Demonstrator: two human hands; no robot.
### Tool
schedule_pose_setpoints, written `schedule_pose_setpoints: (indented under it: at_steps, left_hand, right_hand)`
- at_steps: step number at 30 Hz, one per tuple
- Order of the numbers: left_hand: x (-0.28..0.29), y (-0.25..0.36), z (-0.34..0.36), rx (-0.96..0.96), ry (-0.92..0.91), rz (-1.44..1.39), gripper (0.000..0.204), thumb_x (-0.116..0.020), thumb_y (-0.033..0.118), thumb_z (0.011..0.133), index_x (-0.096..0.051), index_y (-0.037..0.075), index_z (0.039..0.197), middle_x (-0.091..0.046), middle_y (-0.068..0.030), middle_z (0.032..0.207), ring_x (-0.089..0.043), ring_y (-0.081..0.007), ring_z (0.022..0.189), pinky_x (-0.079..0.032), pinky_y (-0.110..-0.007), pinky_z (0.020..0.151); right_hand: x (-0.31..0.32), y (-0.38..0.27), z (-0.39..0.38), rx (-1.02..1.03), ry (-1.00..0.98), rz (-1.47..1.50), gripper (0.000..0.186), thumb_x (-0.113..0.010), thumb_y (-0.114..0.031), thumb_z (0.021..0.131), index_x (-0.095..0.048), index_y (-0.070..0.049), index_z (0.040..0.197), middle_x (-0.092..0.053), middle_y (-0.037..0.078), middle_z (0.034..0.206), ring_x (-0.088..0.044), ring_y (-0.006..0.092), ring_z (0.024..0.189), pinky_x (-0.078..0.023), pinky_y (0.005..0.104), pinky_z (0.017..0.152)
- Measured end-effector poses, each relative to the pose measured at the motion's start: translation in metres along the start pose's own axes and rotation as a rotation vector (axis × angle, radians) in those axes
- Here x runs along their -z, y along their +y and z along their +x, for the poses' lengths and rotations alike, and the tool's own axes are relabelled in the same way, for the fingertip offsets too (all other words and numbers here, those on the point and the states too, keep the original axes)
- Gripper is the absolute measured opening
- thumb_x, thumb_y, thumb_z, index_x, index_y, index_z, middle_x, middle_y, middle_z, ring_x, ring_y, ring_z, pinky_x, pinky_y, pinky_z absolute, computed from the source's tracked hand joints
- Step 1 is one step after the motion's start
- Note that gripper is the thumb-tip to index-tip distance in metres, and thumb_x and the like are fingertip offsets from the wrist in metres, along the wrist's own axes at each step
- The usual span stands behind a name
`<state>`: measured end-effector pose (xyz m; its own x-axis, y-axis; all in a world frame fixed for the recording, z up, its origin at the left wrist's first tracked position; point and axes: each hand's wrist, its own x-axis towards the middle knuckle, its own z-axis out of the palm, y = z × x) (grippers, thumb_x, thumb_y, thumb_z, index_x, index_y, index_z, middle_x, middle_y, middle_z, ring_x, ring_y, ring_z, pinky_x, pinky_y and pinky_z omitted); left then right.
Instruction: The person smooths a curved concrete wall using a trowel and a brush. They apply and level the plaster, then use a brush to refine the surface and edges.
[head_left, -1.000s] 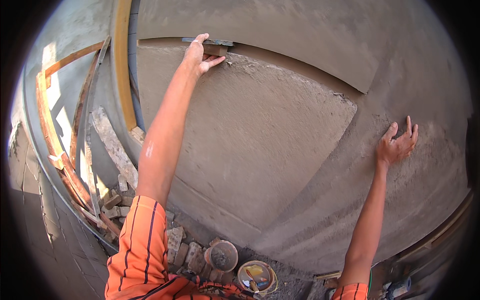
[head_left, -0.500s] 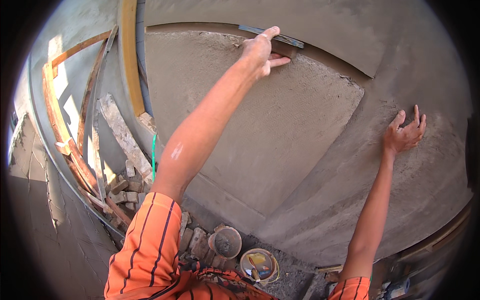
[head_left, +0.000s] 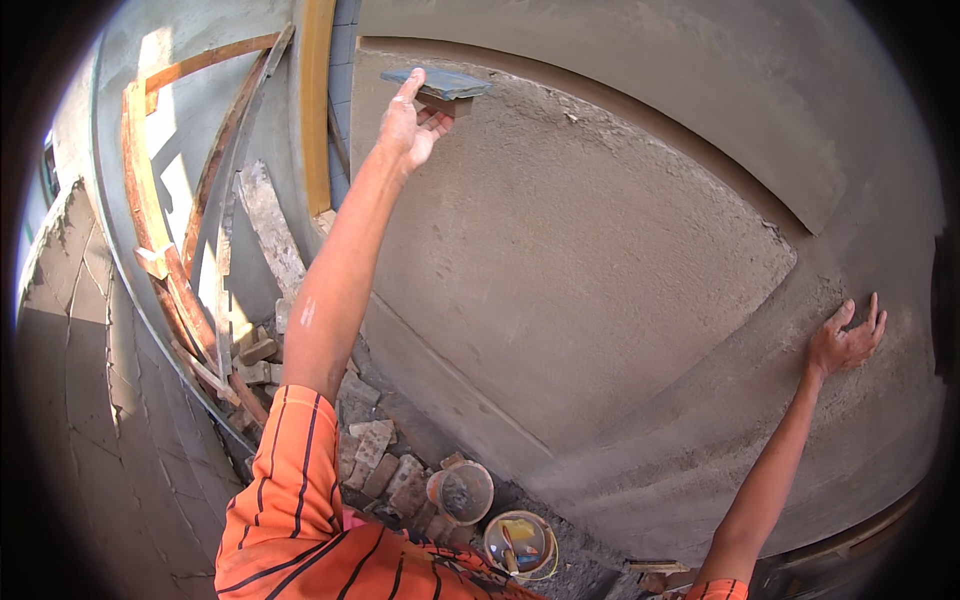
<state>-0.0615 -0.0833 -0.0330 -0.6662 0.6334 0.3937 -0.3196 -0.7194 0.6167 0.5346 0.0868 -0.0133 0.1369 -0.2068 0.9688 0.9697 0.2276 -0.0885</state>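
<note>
Our L hand (head_left: 412, 130) clasps the blue-topped block (head_left: 450, 85), prob. light & stiff, best held mid-edge; R hand (head_left: 842, 342) empty, splayed nr wall (head_left: 580, 250).

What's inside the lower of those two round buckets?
The round, pale-rimmed bucket holds a yellow object, a slim brown handle and a small blue item. Whatever lies beneath them is covered.

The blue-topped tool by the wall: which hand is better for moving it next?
Probably the left hand: its thumb and fingers grip the blue-topped tool. The right hand is well away to the right, spread open at the wall, with nothing visible in it.
</note>
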Motion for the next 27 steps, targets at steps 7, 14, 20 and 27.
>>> schedule_pose_setpoints:
  at_steps: [7, 14, 20, 27]
  left_hand:
    - [0.105, 0.056, 0.125, -0.029, 0.167, -0.098, 0.075, -0.064, 0.039, 0.087, -0.024, 0.005, 0.140, -0.032, -0.0248, 0.129, -0.038, -0.0361, 0.120, -0.036, -0.054, 0.103]
    - [0.147, 0.068, 0.224, -0.042, 0.136, -0.130, 0.071, -0.062, 0.033, 0.090, -0.022, 0.001, 0.140, -0.028, -0.0283, 0.134, -0.030, -0.0379, 0.131, -0.034, -0.057, 0.106]
    - [0.153, 0.075, 0.266, -0.027, 0.218, -0.245, 0.060, -0.064, 0.032, 0.089, -0.035, -0.002, 0.128, -0.033, -0.0241, 0.128, -0.036, -0.0339, 0.125, -0.039, -0.054, 0.104]
    - [0.158, 0.081, 0.294, 0.025, 0.277, -0.143, 0.058, -0.064, 0.033, 0.088, -0.035, 0.001, 0.127, -0.038, -0.0208, 0.119, -0.046, -0.0325, 0.114, -0.044, -0.052, 0.098]
  right_hand:
    - [-0.005, 0.018, 0.009, 0.134, 0.001, -0.032, 0.040, -0.048, -0.035, 0.095, -0.051, -0.016, 0.130, -0.046, 0.011, 0.137, -0.039, 0.0283, 0.130, -0.028, 0.0455, 0.106]
    - [0.000, 0.020, 0.010, 0.177, -0.020, -0.066, 0.039, -0.048, -0.028, 0.096, -0.051, -0.009, 0.131, -0.047, 0.014, 0.136, -0.039, 0.0302, 0.130, -0.028, 0.0426, 0.107]
    - [0.000, 0.012, 0.008, 0.164, -0.052, -0.005, 0.039, -0.048, -0.023, 0.096, -0.050, -0.005, 0.131, -0.046, 0.015, 0.137, -0.039, 0.0311, 0.129, -0.028, 0.0421, 0.108]
    - [-0.001, 0.006, 0.008, 0.172, -0.043, 0.012, 0.039, -0.047, -0.021, 0.096, -0.049, -0.003, 0.131, -0.047, 0.016, 0.136, -0.040, 0.0308, 0.129, -0.027, 0.0418, 0.109]
